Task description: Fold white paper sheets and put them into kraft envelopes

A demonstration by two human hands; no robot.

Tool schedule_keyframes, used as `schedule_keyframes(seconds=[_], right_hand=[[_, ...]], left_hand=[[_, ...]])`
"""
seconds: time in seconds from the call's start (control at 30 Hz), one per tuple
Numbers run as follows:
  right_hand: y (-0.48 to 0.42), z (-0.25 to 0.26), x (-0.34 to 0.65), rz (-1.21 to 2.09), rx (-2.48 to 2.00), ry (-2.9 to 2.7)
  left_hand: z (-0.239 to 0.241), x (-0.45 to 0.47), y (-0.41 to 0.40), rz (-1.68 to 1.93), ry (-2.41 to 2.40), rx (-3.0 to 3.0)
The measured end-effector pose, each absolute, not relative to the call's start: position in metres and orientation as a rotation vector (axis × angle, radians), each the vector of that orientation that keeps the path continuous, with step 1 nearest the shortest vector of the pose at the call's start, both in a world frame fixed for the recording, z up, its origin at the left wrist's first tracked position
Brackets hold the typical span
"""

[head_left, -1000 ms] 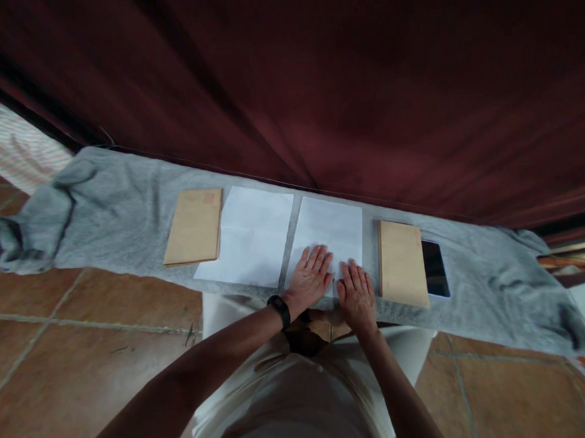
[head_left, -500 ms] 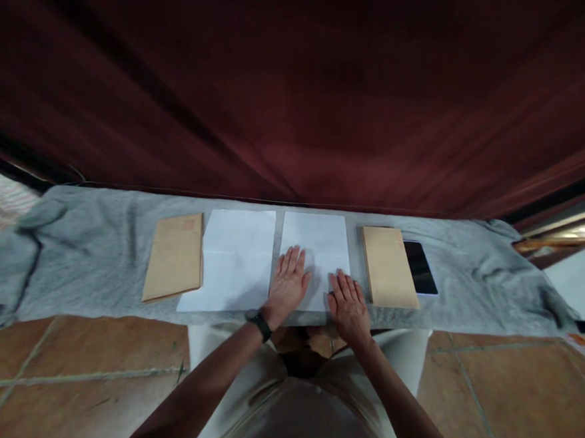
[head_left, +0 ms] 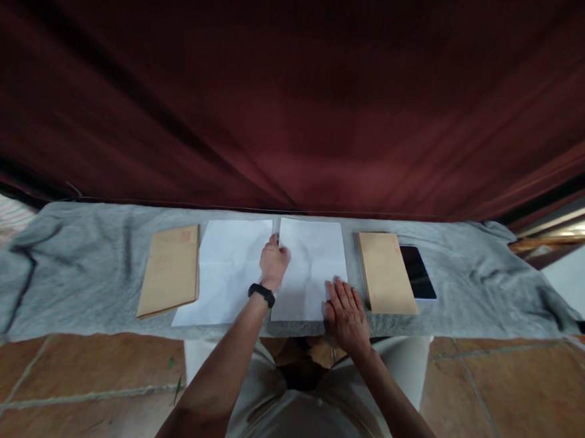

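Biggest change: left hand (head_left: 273,262) is off the right sheet's (head_left: 313,264) middle and up at the gap by the left sheet (head_left: 228,267). It was flat half a second ago; now it's narrow, fingers curled, index reaching forward. Can't tell if it grips anything. Right hand (head_left: 348,318) hasn't moved much: open, palm down on the right sheet's near right corner. So that sheet is now steadied mainly at one corner, judging by hand placement. Both sheets lie flat, side by side, faint crease across each.

Edges, big to small: dark red curtain (head_left: 285,119) hangs right behind the far edge, so little room that way. Grey cloth (head_left: 477,279) has its widest open stretches at the two ends. Sheets run close to its near edge; narrow strip between them. Left brown envelopes (head_left: 168,271) overlap the left sheet's outer edge, tight there. Right brown envelopes (head_left: 387,272) sit apart from the right sheet, narrow gap by the right fingers. Dark phone (head_left: 419,273) just beyond them, tight against their outer side.
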State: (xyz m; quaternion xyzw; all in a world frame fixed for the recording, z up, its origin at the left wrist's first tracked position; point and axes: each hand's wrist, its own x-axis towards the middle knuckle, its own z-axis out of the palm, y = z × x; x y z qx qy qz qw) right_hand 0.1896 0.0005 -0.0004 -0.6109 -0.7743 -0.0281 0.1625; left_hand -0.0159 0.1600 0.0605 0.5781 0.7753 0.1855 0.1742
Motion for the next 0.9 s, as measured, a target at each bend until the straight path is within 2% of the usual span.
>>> schedule_keyframes(seconds=[0.5, 0.67, 0.77, 0.9], right_hand=[[-0.001, 0.005, 0.189, -0.117, -1.730, -2.242], [-0.001, 0.004, 0.190, -0.129, -1.708, -2.244], [-0.001, 0.004, 0.190, -0.141, -1.692, -2.246], [-0.001, 0.004, 0.190, -0.159, -1.672, -2.272]], left_hand=[[0.058, -0.017, 0.153, 0.510, 2.226, 1.758], [0.053, -0.018, 0.139, 0.640, 2.219, 1.995], [0.042, -0.010, 0.103, 0.712, 1.918, 2.371], [0.023, 0.001, 0.039, 0.458, 1.393, 2.744]])
